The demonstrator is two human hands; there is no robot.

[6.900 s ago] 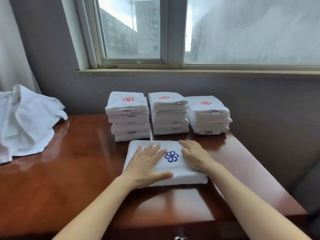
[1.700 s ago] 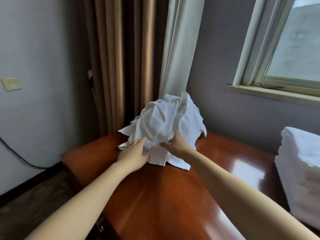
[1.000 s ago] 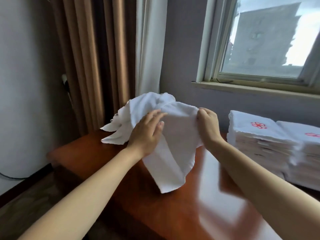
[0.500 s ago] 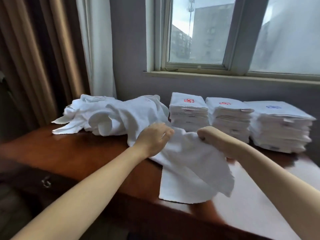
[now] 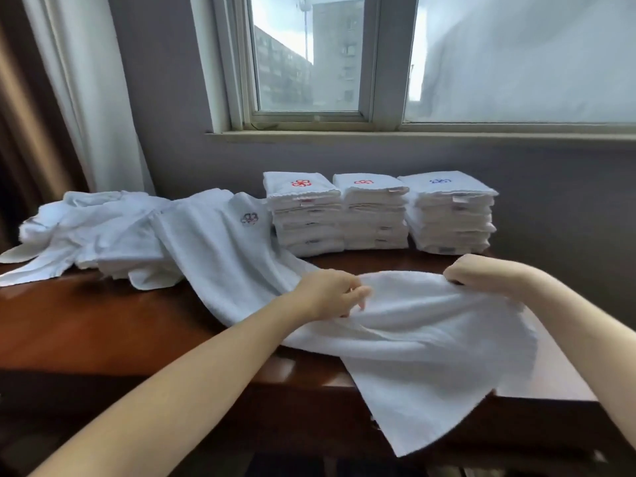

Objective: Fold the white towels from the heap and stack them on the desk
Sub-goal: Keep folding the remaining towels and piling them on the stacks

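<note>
Soft, floppy terry: no shape will be kept unless it's laid flat, and it looks light enough to be lifted by two pinches. At the far left, the heap (image 5: 93, 232) of unfolded towels is slumped on the desk (image 5: 103, 325) by the curtain (image 5: 93, 98). The towel (image 5: 430, 339) in hand is draped off the heap toward the middle, so a bit of drag from the pile can probably be expected. Nothing fragile or slippery here, just clingy.

The far edge is the part to be gripped, ideally at both corners so the cloth hangs square. Right now that edge is pinched by the left hand (image 5: 330, 294), fingers curled into a bunched fold. Further right it's clamped in the right hand (image 5: 481, 270), fingers closed in a fist round it. The near part is spilled over the desk's front edge.

Looks-wise it's plain white and wrinkled, with a small flower logo stitched near the heap end. Behind it, three folded stacks (image 5: 373, 211) are lined up under the window (image 5: 309, 53), topped with red, red, then blue logos.
</note>
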